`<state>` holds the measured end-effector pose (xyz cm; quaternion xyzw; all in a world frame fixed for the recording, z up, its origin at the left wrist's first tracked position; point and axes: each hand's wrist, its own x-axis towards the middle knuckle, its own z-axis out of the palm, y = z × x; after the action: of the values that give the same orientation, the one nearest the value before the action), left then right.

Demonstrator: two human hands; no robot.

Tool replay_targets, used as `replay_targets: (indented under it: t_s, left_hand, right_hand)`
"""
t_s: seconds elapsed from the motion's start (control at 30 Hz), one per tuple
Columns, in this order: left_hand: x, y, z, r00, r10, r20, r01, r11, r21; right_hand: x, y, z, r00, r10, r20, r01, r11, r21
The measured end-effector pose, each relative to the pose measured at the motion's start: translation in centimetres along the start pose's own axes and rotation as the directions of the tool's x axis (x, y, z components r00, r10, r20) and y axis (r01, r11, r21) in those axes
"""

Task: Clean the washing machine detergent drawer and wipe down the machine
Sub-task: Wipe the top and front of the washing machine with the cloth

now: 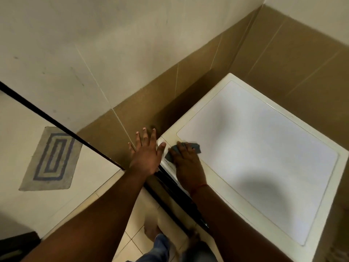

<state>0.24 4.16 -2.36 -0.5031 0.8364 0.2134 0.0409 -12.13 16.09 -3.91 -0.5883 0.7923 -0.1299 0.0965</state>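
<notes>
A cream-white washing machine stands in the tiled corner, seen from above with its flat top facing me. A dark grey-blue cloth lies on the front left corner of the top. My right hand holds it there, fingers curled over the cloth and pressing it down at the corner edge. My left hand is spread with straight fingers just left of that corner, thumb touching the machine's edge. The detergent drawer is hidden below the hands, and the dark front panel shows only as a strip.
Brown wall tiles close in behind and left of the machine. A black strip crosses the floor by a grey and blue striped mat. My feet and jeans stand on beige floor tiles in front.
</notes>
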Motion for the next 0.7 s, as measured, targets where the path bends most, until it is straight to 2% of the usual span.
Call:
replay_targets:
  t_s: [0.03, 0.1, 0.13, 0.17, 0.23, 0.27, 0.3, 0.37, 0.4, 0.43, 0.5, 0.53, 0.57, 0.6, 0.63, 0.67, 0.7]
  left_hand:
    - [0.3, -0.2, 0.0, 1.000, 0.005, 0.005, -0.005, 1.000, 0.004]
    - [0.7, -0.7, 0.1, 1.000, 0.009, 0.005, -0.009, 1.000, 0.009]
    - [0.9, -1.0, 0.2, 1.000, 0.005, 0.005, -0.005, 1.000, 0.003]
    - [1.1, -1.3, 0.1, 1.000, 0.003, 0.008, -0.003, 1.000, -0.009]
    - [1.5, -1.5, -0.1, 1.000, 0.003, 0.025, -0.002, 0.999, -0.038]
    - [1.6, -1.5, -0.2, 1.000, 0.008, 0.028, -0.006, 0.999, -0.042]
    - [1.7, -1.4, -0.2, 1.000, 0.011, 0.028, -0.010, 0.999, -0.041]
    - [2.1, -0.9, -0.4, 1.000, 0.015, 0.028, -0.014, 0.999, -0.029]
    - [2.5, -0.7, -0.5, 0.999, 0.019, 0.029, -0.018, 1.000, -0.021]
    - [2.8, -0.5, -0.6, 0.999, 0.027, 0.028, -0.027, 1.000, -0.013]
    - [3.9, 0.1, -0.8, 0.999, 0.052, 0.014, -0.052, 0.999, -0.001]
    - [4.5, 0.6, -0.8, 0.998, 0.061, -0.002, -0.061, 0.998, -0.007]
    - [4.9, 1.1, -0.8, 0.998, 0.065, -0.014, -0.065, 0.998, -0.017]
    - [5.2, 1.7, -0.8, 0.997, 0.067, -0.023, -0.068, 0.997, -0.027]
    - [5.7, 2.4, -0.8, 0.997, 0.076, -0.026, -0.076, 0.997, -0.032]
    - [6.0, 3.0, -0.8, 0.996, 0.085, -0.027, -0.086, 0.996, -0.035]
    - [6.4, 3.6, -0.9, 0.995, 0.098, -0.026, -0.099, 0.994, -0.036]
  right_hand:
    - [0.7, -0.9, 0.6, 0.998, -0.057, 0.025, 0.057, 0.998, 0.016]
    - [2.4, -0.5, 0.9, 0.948, -0.307, 0.082, 0.307, 0.952, 0.012]
    - [3.8, 0.6, 0.6, 0.928, -0.363, 0.082, 0.364, 0.931, 0.002]
    - [5.1, 1.8, 0.2, 0.946, -0.319, 0.064, 0.319, 0.948, -0.002]
    - [6.7, 3.1, -0.4, 0.999, -0.036, 0.005, 0.036, 0.999, 0.019]
    - [6.8, 2.8, -0.2, 0.998, 0.057, -0.021, -0.057, 0.998, 0.025]
    - [6.9, 2.3, 0.1, 0.999, 0.032, -0.025, -0.032, 0.999, 0.009]
    - [6.5, 2.6, 0.1, 0.973, -0.231, 0.008, 0.231, 0.973, -0.011]
    - [6.7, 3.9, -0.5, 0.952, -0.305, 0.010, 0.305, 0.952, -0.002]
    - [7.1, 5.6, -1.1, 0.964, -0.268, -0.010, 0.268, 0.964, 0.000]
    - [7.7, 8.8, -2.2, 0.993, 0.051, -0.105, -0.051, 0.999, 0.002]
    - [7.7, 9.4, -2.6, 0.971, 0.174, -0.162, -0.178, 0.984, -0.007]
    - [7.5, 9.3, -2.3, 0.972, 0.157, -0.174, -0.163, 0.986, -0.022]
    - [7.0, 9.0, -1.8, 0.988, 0.030, -0.149, -0.035, 0.999, -0.029]
    - [6.4, 9.2, -1.2, 0.981, -0.142, -0.129, 0.138, 0.990, -0.037]
    - [6.0, 10.1, -1.6, 0.960, -0.253, -0.122, 0.250, 0.967, -0.045]
    - [6.1, 11.6, -2.2, 0.960, -0.247, -0.132, 0.246, 0.969, -0.025]
